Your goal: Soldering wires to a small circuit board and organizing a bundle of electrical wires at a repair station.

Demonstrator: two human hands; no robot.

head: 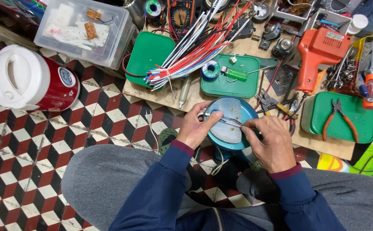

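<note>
Left hand (196,127) is pressing its thumb on the blue round appliance base (228,122) between the knees; right hand (268,143), just right of it, is pinching a thin wire (231,121) running left-right across the grey plate (228,128).

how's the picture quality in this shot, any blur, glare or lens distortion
Head view: evenly lit, soft shadows, no strong glare. Sharp in the middle, where the left hand and right hand work wires on the blue appliance. Wide lens bends the floor tiles toward the edges.

Pale label (334,36) on orange tool, perhaps round panel (66,77) on red cooker.
</note>
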